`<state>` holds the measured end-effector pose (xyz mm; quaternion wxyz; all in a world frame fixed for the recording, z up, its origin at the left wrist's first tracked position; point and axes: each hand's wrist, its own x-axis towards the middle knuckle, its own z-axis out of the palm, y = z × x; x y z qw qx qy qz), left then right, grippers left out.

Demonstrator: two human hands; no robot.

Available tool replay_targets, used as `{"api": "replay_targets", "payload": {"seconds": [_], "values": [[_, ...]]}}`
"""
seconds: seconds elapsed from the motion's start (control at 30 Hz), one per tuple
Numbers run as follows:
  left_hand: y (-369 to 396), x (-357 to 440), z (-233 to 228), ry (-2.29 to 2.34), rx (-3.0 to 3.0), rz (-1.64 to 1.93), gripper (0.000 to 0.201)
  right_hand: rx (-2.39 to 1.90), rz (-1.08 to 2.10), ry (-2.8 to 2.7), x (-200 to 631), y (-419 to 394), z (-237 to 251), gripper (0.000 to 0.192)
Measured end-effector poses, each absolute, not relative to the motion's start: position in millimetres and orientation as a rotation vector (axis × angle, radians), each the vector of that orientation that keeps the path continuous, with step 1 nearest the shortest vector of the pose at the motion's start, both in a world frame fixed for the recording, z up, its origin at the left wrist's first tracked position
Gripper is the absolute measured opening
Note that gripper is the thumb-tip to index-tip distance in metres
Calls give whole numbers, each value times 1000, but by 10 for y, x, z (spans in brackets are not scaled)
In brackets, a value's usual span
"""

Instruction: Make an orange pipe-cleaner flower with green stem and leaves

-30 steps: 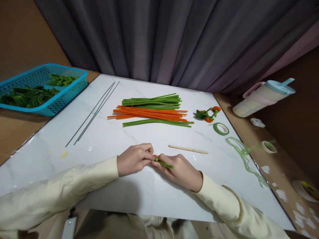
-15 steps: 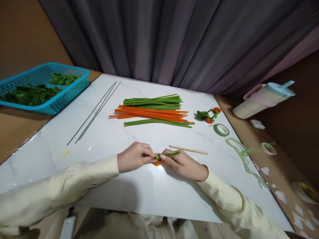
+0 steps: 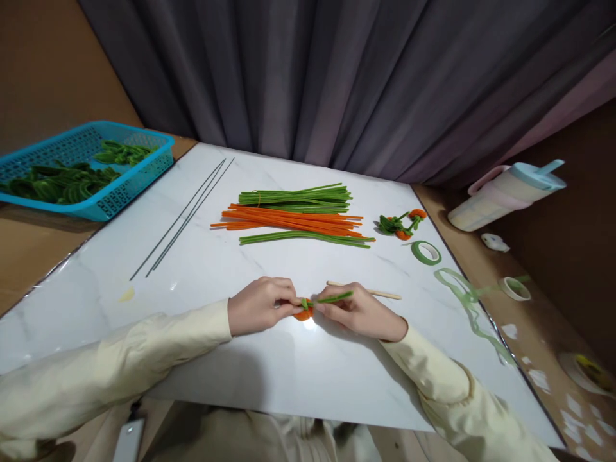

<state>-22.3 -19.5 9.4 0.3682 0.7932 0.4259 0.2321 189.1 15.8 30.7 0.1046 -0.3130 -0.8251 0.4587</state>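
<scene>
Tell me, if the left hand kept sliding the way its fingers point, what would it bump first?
Probably the right hand: the left hand points right, and both pinch the small orange-and-green piece between them.

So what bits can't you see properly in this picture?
Head view only:
- Orange piece: mostly hidden between left hand and right hand; shape unclear.
- Wooden stick: near end behind the right hand.
- Blue basket: cut off by the left edge.
- Small white thing by the jug: too small.
</scene>
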Motion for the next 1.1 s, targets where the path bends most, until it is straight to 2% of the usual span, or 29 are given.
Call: {"api": "replay_targets", "payload": {"seconds": [0.2,0.4,0.5,0.63,0.77,0.93,1.1], "values": [[-204,-227,80,1090,2082,575,19,-944,1372,-2413,1872,121,295,16],[-221,-227,82,1093,2158,586,22,-934,1049,-2530,1834,67,229,25],[-219,-231,84,1101,2127,614,20,-964,1008,-2474,1831,49,169,25],[-215,-233,95,1102,2058,666,15,-1002,984,-2461,1811,32,134,35],[-215,-237,106,1132,2048,653,16,-912,855,-2510,1779,29,125,24],[-223,-262,95,1140,2099,702,22,-769,828,-2442,1790,47,60,23],[-243,-278,128,1068,2140,744,19,-726,732,-2398,1831,25,67,18]]}}
